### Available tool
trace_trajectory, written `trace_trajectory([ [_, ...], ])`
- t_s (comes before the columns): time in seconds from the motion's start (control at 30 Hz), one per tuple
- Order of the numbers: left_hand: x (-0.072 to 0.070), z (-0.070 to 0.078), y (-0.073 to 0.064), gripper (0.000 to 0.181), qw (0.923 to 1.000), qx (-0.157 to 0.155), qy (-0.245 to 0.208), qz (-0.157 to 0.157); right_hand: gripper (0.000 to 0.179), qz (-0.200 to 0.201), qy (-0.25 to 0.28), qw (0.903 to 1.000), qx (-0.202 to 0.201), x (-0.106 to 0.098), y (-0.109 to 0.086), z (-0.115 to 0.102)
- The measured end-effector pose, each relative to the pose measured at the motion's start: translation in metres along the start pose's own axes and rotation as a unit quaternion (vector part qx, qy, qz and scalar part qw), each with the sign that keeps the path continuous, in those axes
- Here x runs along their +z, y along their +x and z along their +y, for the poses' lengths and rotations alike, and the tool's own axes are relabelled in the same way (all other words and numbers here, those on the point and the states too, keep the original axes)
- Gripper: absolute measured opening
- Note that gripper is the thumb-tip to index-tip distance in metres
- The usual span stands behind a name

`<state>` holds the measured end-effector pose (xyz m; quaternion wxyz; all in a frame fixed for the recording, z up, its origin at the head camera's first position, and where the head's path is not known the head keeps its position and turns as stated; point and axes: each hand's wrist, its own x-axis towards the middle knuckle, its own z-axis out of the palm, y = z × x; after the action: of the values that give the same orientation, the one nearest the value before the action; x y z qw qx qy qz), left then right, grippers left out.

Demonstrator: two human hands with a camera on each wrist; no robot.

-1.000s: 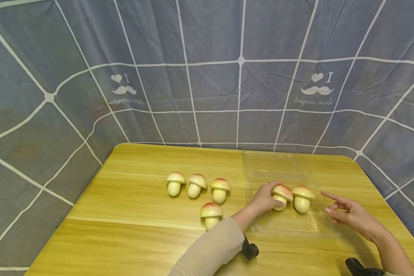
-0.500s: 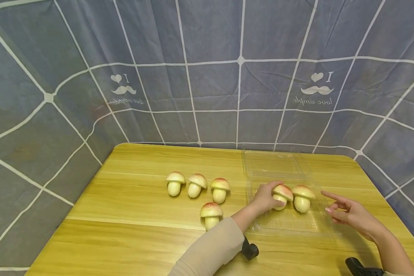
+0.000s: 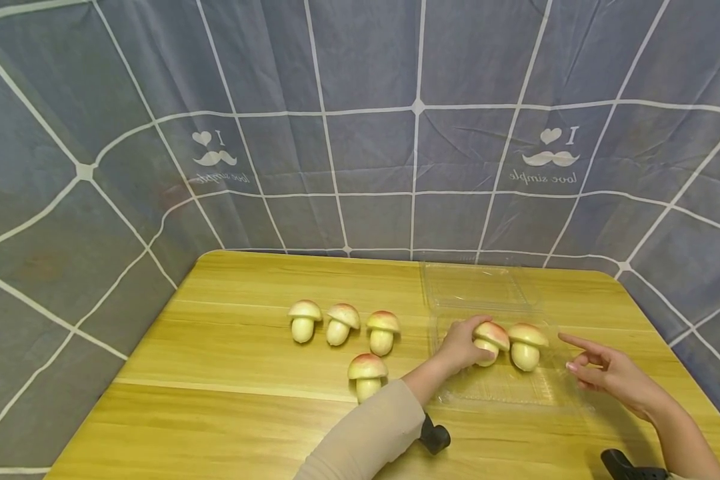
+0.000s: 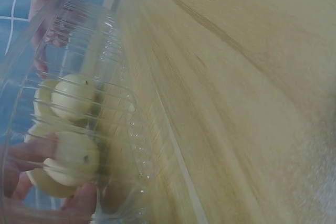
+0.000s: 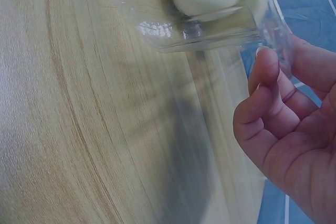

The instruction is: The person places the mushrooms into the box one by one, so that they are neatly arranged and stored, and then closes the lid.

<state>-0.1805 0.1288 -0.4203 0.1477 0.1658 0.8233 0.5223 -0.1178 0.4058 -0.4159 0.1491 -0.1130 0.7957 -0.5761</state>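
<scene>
A clear plastic clamshell container (image 3: 492, 393) lies on the right part of the table, its lid (image 3: 474, 283) folded back. Two artificial-looking mushrooms with cream stems and reddish caps are side by side in its base. My left hand (image 3: 458, 343) grips the left mushroom (image 3: 492, 335), thumb at the stem and fingers behind the cap. The right mushroom (image 3: 526, 350) stands beside it, not held. At the container's right side, my right hand (image 5: 294, 124) holds the rim, index finger extended along it and other fingers curled. Its exact contact with the clear plastic is hard to see.
To the left, a row of three similar mushrooms (image 3: 339, 327) stands on the wooden table (image 3: 216, 400). Another mushroom (image 3: 368, 375) is nearer the front, close to the left sleeve (image 3: 372, 433). A grey checked curtain (image 3: 372, 147) hangs behind the table.
</scene>
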Motion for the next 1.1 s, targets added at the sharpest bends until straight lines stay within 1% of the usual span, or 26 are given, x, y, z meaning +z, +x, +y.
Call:
trace_trajectory([
  [0.4,-0.001,0.001,0.0,0.063,1.0,-0.008,0.001,0.003,0.057,0.002,-0.005,1.0,-0.002,0.001,0.0,0.001],
  [0.47,0.0,0.001,0.0,0.063,0.9999,-0.014,-0.003,0.004,0.057,0.003,-0.006,1.0,-0.002,0.001,0.0,0.001],
  [0.63,0.0,0.001,0.0,0.062,0.9997,-0.022,-0.014,-0.001,0.057,0.003,-0.002,1.0,0.004,0.001,0.001,0.0],
  [0.73,-0.002,0.002,0.0,0.063,0.9997,-0.023,-0.009,-0.006,0.057,0.003,-0.002,1.0,0.009,0.001,0.001,-0.001],
  [0.9,-0.007,0.005,-0.001,0.066,0.9998,-0.02,0.001,-0.01,0.056,0.004,-0.007,0.9999,0.01,0.0,0.0,-0.001],
  [1.03,-0.011,0.008,-0.002,0.067,0.9999,-0.011,0.003,-0.013,0.056,0.003,-0.01,0.9999,0.009,0.0,0.0,-0.001],
  [1.1,-0.013,0.01,-0.002,0.067,0.9998,-0.007,-0.004,-0.017,0.056,0.002,-0.01,0.9999,0.01,0.0,0.0,-0.001],
])
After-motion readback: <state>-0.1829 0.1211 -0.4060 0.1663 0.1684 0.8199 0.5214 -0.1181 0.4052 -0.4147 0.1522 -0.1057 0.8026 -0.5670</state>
